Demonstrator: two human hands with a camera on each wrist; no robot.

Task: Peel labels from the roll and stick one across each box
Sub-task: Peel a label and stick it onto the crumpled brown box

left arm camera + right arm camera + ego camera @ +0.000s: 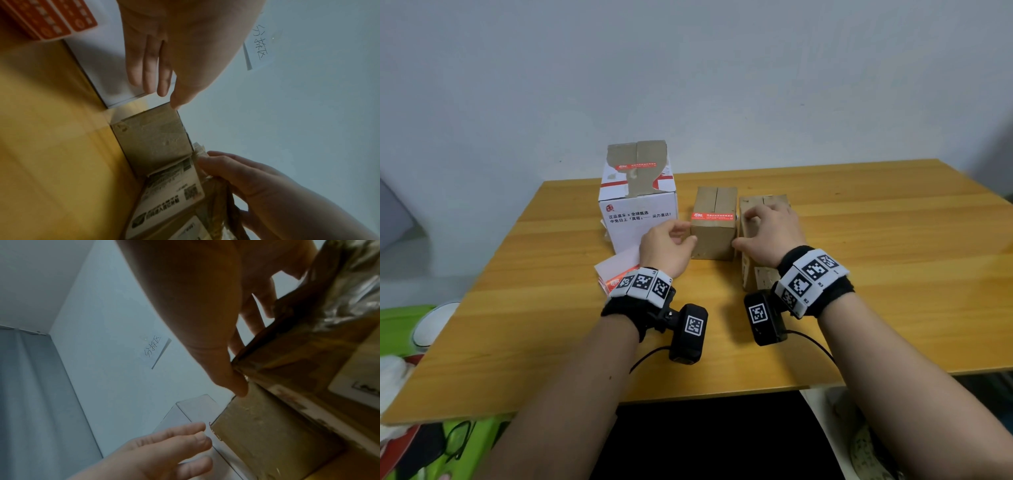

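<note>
3 boxes stand in a row near the back of the wooden table (859, 240). The white box (642, 219) on the left is the tallest and carries a red label (636, 167) across its torn top. Just to its right stands the middle brown box (714, 222), with a red label (713, 216) stuck across the near edge of its top, over the seam between the flaps. The right brown box (751, 205) is just beside it, partly hidden by the right hand (770, 233); no red label can be made out on the part that shows. The left hand (666, 245) is at the left side of the middle box, fingers loosely extended toward it and closed around nothing, the thumb tip at the box's top corner by the end of the label. The right hand lies over the right box, fingers bent over its top and the thumb at the gap between the 2 brown boxes; whether it truly grips the box I cannot tell. The stack of red labels on white backing (619, 270) lies flat on the table in front of the white box, just behind the left wrist. A white bowl (434, 323) sits beyond the table's left edge, on a green surface.
</note>
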